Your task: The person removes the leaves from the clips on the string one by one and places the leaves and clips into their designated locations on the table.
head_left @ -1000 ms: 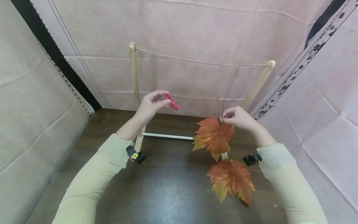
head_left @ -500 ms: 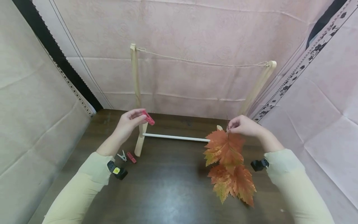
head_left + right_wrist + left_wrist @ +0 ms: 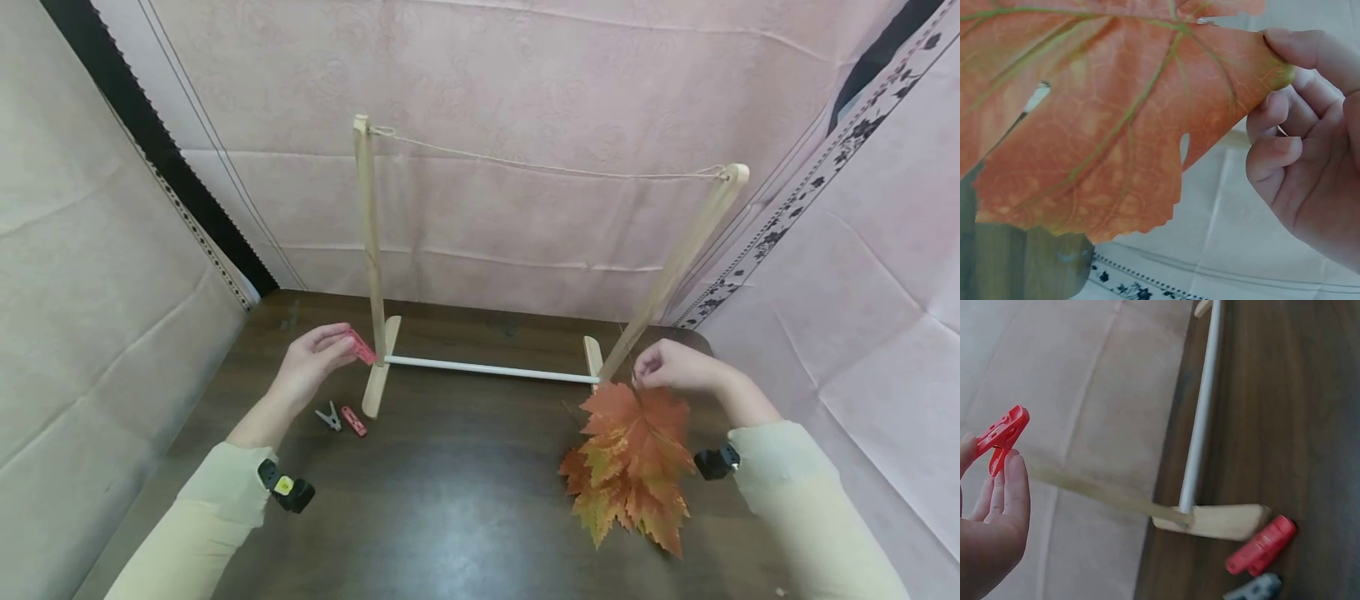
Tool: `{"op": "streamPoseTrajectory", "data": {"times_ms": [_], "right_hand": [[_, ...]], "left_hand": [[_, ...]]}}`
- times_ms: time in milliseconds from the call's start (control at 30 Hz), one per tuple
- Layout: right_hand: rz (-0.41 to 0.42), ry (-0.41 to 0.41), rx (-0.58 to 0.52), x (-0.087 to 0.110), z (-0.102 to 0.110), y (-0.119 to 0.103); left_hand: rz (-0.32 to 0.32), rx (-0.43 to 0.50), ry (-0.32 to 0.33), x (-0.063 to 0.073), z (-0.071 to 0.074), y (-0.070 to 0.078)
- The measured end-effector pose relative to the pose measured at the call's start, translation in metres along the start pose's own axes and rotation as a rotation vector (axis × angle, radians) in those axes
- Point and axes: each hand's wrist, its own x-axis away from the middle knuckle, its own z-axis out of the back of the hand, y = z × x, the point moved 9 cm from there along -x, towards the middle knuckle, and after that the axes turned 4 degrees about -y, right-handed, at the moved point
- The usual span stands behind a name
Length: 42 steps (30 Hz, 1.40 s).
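Note:
My left hand (image 3: 303, 367) pinches a red clothespin (image 3: 1005, 432) between thumb and fingers, beside the foot of the wooden stand's left post (image 3: 369, 242). Near the right post's foot, my right hand (image 3: 678, 367) pinches an orange artificial maple leaf (image 3: 637, 421) by its upper edge, as the right wrist view shows. This leaf hangs over a second maple leaf (image 3: 574, 475) on the table and covers most of it. On the tabletop by the left foot lie another red clothespin (image 3: 354, 422) and a grey clothespin (image 3: 328, 416).
A thin string (image 3: 525, 165) spans the tops of the stand's two posts. Low down, a white rod (image 3: 487, 368) joins its feet. Pale cloth (image 3: 525, 75) hangs behind and at both sides of the dark wooden table (image 3: 450, 500).
My left hand has moved left and down with its clothespin, uncovering the two on the table. My right hand has lowered its leaf rightward and down, onto or over the second leaf.

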Motion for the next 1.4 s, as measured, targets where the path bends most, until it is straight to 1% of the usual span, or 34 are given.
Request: {"op": "streamPoseTrajectory", "data": {"times_ms": [233,400,567,700,900,1033,1167,1233,1400], "right_hand": [[0.0,-0.071,-0.009,0.008,-0.017,0.021],[-0.046,-0.103,-0.046,0.013,-0.029,0.04],[-0.088,-0.105,-0.093,0.014,-0.041,0.058],[-0.096,-0.11,-0.108,0.013,-0.053,0.07],[-0.111,-0.113,-0.124,0.009,-0.068,0.092],[-0.117,-0.087,-0.069,0.006,-0.074,0.103],[-0.15,-0.025,-0.019,0.005,-0.077,0.113],[-0.176,0.015,-0.012,0.005,-0.078,0.117],[-0.237,0.1,-0.001,0.007,-0.084,0.129]], "left_hand": [[0.07,0.057,0.08,0.017,0.032,-0.032],[0.135,0.068,0.132,0.028,0.053,-0.053],[0.164,0.099,0.167,0.035,0.068,-0.071],[0.209,0.048,0.174,0.04,0.076,-0.089],[0.309,-0.022,0.184,0.048,0.087,-0.116],[0.375,-0.065,0.183,0.052,0.092,-0.131],[0.427,-0.081,0.2,0.054,0.095,-0.144],[0.438,-0.084,0.212,0.054,0.096,-0.149],[0.431,-0.096,0.225,0.054,0.096,-0.157]]}}
